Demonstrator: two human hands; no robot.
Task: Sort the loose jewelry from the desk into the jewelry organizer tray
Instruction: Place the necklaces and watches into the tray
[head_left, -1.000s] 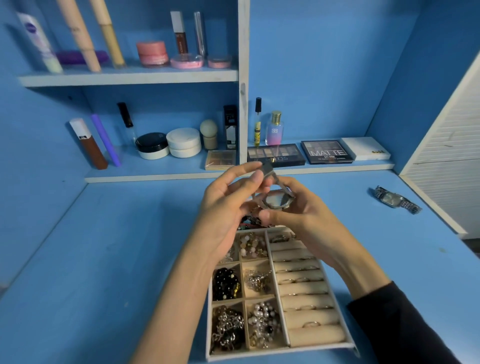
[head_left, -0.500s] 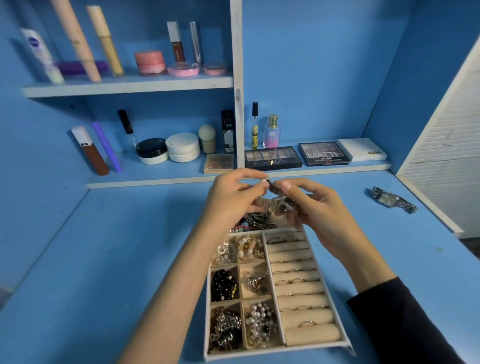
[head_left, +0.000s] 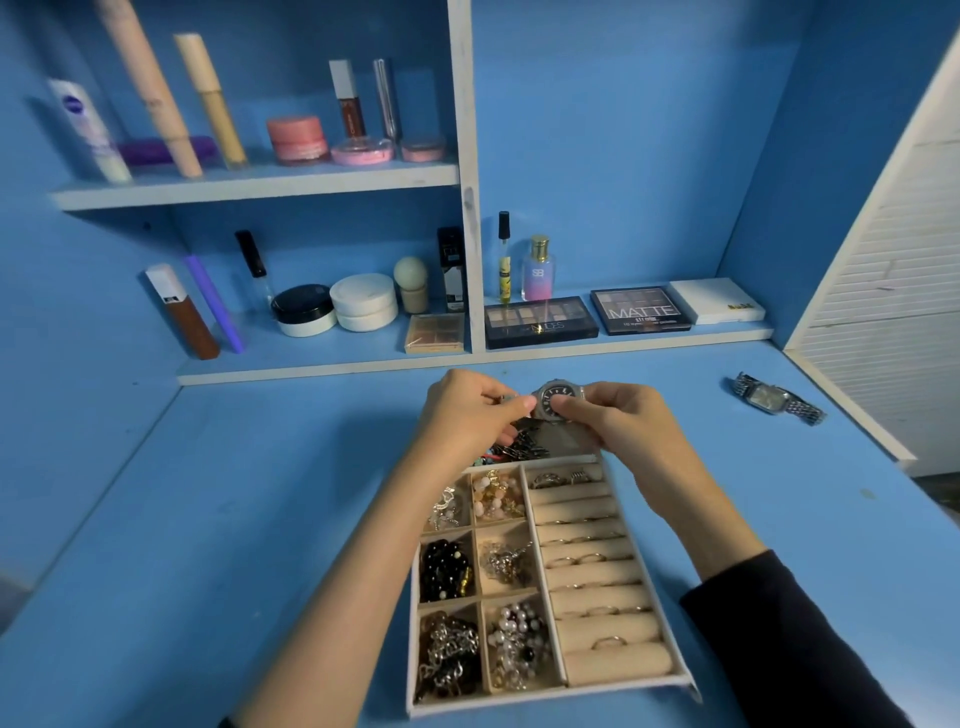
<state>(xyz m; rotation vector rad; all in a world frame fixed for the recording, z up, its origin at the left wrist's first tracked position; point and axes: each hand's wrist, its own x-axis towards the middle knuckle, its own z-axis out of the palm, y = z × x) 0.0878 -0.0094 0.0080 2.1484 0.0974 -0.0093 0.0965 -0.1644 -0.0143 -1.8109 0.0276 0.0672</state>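
Note:
Both hands hold a round silver watch (head_left: 551, 401) above the far end of the jewelry organizer tray (head_left: 550, 699). My left hand (head_left: 467, 415) pinches the strap on its left side. My right hand (head_left: 618, 421) pinches the case and strap on the right, thumb on the dial. The tray has small compartments of beads and chains on the left and ring rolls with several rings on the right. A second silver watch (head_left: 776, 399) with a rectangular face lies on the blue desk at the right. Loose chains (head_left: 517, 449) show just beyond the tray, under my hands.
Shelves at the back carry cosmetics: eyeshadow palettes (head_left: 540, 321), jars (head_left: 363, 301), a perfume bottle (head_left: 537, 267), tubes. A white slatted panel (head_left: 883, 291) stands at the right edge. Bare blue desk (head_left: 234, 519) spreads left of the tray.
The hands moved slightly away from me with the watch and turned it, so its dial now faces up between the fingers. The view has tilted down a little.

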